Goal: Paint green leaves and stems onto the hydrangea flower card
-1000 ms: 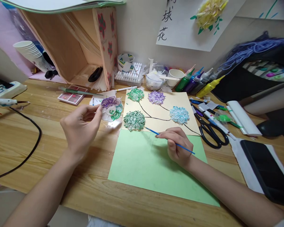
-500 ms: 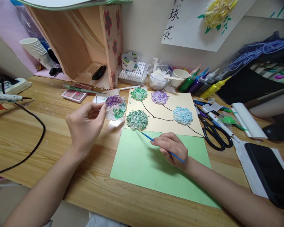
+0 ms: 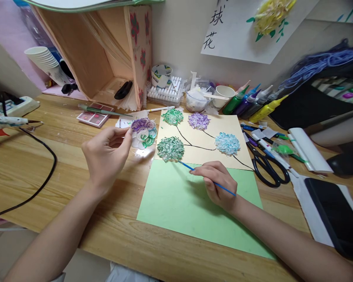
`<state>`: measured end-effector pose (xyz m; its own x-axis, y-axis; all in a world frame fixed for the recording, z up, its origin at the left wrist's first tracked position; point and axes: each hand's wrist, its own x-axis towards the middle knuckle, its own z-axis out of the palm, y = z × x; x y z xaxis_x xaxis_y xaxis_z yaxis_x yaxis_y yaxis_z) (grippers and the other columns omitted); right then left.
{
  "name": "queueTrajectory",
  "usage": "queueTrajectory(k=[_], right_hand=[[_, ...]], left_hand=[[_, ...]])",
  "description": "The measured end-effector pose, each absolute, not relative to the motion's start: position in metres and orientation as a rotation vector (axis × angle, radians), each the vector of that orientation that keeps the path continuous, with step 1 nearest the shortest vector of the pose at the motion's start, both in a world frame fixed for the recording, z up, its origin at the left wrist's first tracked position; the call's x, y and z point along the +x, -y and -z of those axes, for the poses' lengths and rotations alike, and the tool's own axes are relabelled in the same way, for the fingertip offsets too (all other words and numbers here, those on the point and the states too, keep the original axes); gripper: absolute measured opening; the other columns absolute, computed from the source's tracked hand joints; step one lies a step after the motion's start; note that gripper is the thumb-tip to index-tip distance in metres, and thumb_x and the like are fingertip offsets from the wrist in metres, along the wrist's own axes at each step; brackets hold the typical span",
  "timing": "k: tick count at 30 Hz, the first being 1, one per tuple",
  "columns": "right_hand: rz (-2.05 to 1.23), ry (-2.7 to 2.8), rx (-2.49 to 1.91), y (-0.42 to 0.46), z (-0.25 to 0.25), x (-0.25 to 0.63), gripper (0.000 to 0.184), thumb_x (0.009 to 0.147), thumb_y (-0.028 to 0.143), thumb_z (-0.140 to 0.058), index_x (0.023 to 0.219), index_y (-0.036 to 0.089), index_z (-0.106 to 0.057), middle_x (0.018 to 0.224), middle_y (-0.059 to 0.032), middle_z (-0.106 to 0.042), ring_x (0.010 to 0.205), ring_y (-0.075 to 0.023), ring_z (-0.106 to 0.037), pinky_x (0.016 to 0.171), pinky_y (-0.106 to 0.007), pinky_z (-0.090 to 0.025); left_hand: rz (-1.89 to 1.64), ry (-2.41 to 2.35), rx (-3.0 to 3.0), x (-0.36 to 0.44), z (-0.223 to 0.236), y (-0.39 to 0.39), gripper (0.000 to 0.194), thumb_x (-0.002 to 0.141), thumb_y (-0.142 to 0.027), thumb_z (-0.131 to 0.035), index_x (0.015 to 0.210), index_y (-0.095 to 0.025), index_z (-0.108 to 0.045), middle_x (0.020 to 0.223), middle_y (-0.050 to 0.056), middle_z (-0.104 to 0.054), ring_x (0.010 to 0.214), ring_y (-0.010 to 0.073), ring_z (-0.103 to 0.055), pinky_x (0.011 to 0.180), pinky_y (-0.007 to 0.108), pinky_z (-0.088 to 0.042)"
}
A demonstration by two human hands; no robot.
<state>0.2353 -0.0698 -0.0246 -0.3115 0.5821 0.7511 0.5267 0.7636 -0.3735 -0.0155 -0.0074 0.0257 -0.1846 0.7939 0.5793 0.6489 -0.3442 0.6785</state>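
My left hand (image 3: 107, 158) pinches the edge of a small clear paint palette (image 3: 144, 135) smeared with purple, green and teal. In my right hand (image 3: 220, 184) is a thin blue paintbrush (image 3: 186, 165), its tip close to the lower rim of a dark green textured flower (image 3: 170, 149); whether they touch I cannot tell. That flower sits on a cream sheet (image 3: 200, 138) with black stem lines. A light green flower (image 3: 172, 116), a purple flower (image 3: 198, 121) and a blue flower (image 3: 227, 143) share the sheet. Green paper (image 3: 167, 196) lies at the cream sheet's near edge, under my right hand.
Black-handled scissors (image 3: 269, 168), pens and a phone (image 3: 331, 211) lie to the right. Paint bottles (image 3: 235, 102), a paper cup (image 3: 223, 96) and a plastic bowl (image 3: 197, 101) line the back. A glue gun (image 3: 6, 122) with a black cord is at the left.
My right hand and the paintbrush have moved slightly right, so the tip has shifted right along the dark green flower's lower rim. My left hand holds still.
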Motion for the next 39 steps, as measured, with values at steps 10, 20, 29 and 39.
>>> queueTrajectory(k=[10, 20, 29, 39], right_hand=[[-0.072, 1.994, -0.834, 0.07, 0.023, 0.234, 0.026, 0.095, 0.023, -0.036, 0.108, 0.024, -0.059, 0.078, -0.0041, -0.071, 0.072, -0.018, -0.061, 0.064, -0.032, -0.051], [-0.072, 1.965, -0.786, 0.071, 0.021, 0.236, 0.026, 0.096, 0.023, -0.033, 0.108, 0.021, -0.055, 0.089, -0.0067, -0.072, 0.081, -0.0173, -0.065, 0.069, -0.033, -0.048], [-0.251, 1.974, -0.861, 0.07, 0.027, 0.233, 0.027, 0.092, 0.019, -0.034, 0.107, 0.023, -0.057, 0.095, -0.0058, -0.071, 0.088, -0.0197, -0.06, 0.073, -0.035, -0.05], [-0.302, 1.886, -0.939, 0.071, 0.027, 0.232, 0.027, 0.093, 0.018, -0.034, 0.105, 0.022, -0.058, 0.092, -0.0056, -0.068, 0.09, -0.0194, -0.059, 0.074, -0.034, -0.051]], left_hand=[[-1.564, -1.73, 1.919, -0.015, -0.026, 0.007, 0.012, 0.076, -0.03, -0.066, 0.078, -0.019, -0.07, 0.072, 0.0, -0.071, 0.061, 0.0113, -0.065, 0.062, 0.022, -0.054], [-1.455, -1.631, 1.734, -0.016, -0.022, 0.006, 0.014, 0.076, -0.031, -0.067, 0.08, -0.019, -0.069, 0.074, 0.001, -0.071, 0.063, 0.0127, -0.067, 0.062, 0.023, -0.057], [-1.383, -1.481, 1.686, -0.009, -0.015, 0.01, 0.015, 0.078, -0.032, -0.065, 0.081, -0.018, -0.068, 0.076, 0.002, -0.071, 0.066, 0.0142, -0.067, 0.062, 0.024, -0.058], [-1.466, -1.454, 2.132, -0.004, -0.019, 0.019, 0.004, 0.081, -0.021, -0.061, 0.082, -0.019, -0.065, 0.076, -0.001, -0.072, 0.062, 0.0103, -0.066, 0.063, 0.021, -0.055]])
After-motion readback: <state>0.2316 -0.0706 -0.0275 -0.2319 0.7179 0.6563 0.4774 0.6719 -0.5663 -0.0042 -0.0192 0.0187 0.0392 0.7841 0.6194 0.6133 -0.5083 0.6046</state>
